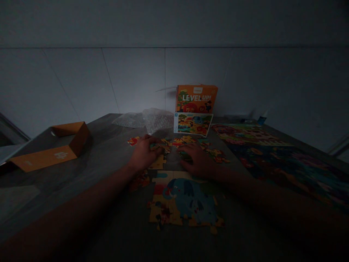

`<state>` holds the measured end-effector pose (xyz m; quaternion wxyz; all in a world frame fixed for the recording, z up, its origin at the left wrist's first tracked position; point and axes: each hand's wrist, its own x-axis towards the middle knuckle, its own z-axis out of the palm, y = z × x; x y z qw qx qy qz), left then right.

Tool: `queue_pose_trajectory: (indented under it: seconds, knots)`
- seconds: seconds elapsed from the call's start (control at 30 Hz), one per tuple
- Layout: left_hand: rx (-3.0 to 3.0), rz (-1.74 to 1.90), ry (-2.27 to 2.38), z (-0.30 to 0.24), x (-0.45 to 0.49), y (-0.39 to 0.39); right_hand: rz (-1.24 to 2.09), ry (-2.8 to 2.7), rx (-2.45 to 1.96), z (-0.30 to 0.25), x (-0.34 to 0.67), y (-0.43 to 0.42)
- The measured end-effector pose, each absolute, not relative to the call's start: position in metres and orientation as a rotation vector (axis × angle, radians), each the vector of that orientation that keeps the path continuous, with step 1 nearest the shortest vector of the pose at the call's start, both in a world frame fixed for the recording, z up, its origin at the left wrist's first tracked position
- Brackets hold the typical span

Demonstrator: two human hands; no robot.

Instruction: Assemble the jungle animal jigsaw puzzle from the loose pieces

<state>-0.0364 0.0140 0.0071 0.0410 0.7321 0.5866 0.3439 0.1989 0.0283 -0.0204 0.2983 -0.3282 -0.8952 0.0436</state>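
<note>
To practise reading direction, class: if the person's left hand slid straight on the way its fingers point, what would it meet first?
Probably the loose colourful cardboard jigsaw pieces just beyond the left hand; the dim light blurs depth, and it may already touch some.

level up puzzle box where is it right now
In the head view the Level Up puzzle box stands upright at the far edge of the table by the wall, behind the picture card, right of the plastic bag.
</note>
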Motion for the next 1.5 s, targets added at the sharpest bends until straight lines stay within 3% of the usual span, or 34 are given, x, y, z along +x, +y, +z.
queue_pose_trajectory:
  seconds: [0.23, 0.53, 0.97, 1.5]
  knots:
    - [2.057, 1.242, 1.994, 0.010, -0.040, 0.014, 0.109, -2.390, -0.881, -0.017, 0.199, 0.026]
    - [1.991, 0.839, 2.360, 0.001, -0.050, 0.014, 0.091, -2.392, -0.906, -0.017, 0.198, 0.025]
    - [2.290, 0.377, 2.014, 0.002, -0.031, 0.008, 0.106, -2.407, -0.923, -0.018, 0.198, 0.025]
    - [2.149, 0.425, 2.148, 0.003, -0.034, 0.012, 0.117, -2.401, -0.904, -0.018, 0.198, 0.025]
